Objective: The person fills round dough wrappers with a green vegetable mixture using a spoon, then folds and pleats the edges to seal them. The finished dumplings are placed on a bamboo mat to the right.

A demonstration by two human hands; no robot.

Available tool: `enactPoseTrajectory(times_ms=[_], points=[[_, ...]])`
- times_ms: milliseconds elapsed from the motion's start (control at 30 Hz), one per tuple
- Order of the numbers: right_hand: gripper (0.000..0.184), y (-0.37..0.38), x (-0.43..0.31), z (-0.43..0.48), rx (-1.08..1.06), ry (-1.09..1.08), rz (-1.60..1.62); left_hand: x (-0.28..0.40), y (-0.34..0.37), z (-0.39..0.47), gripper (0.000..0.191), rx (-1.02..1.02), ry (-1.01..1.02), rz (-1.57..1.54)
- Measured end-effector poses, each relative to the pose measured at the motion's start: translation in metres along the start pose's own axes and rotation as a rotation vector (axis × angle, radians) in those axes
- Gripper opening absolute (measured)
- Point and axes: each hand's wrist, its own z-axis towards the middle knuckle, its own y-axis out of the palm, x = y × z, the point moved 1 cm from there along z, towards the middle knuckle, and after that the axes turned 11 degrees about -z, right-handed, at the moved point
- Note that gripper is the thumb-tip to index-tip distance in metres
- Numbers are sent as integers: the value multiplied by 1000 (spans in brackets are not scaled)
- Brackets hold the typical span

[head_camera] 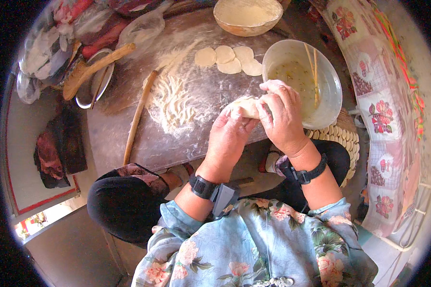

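Note:
Between my two hands, just over the near edge of the floured board (pixel 113 125), is a piece of pale dough (pixel 249 107). My left hand (pixel 228 132) cups it from the left, with the thumb on top. From the right, the fingers and thumb of my right hand (pixel 282 107) pinch its end. Whatever is inside the dough is hidden. Right beside my right hand stands a translucent white plastic bowl (pixel 332 111) with a yellowish mixture in it. A pair of chopsticks (pixel 314 75) leans inside that bowl. Several round dough wrappers (pixel 224 54) lie overlapping beyond my hands.
A rolling pin (pixel 140 116) lies left of a heap of flour (pixel 174 104). At the back is a bowl (pixel 248 30) with flour in it. A wooden tool (pixel 97 70) rests across a white-rimmed basin (pixel 109 80). Several dumplings (pixel 348 143) sit in rows at lower right.

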Motion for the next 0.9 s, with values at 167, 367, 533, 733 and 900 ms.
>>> enactPoseTrajectory(times_ms=[167,367,533,733,900], points=[[23,10,5,-13,-374,638,832,9,1,6,35,64,94,-173],[21,21,-12,-12,-206,772,1158,12,6,6,39,39,135,-97],[16,12,-12,-4,-104,540,928,19,6,4,39,-25,153,91],[11,3,-6,8,23,80,541,28,7,-1,35,-141,137,283],[10,0,-13,4,-131,578,1057,28,3,-1,33,-220,108,342]])
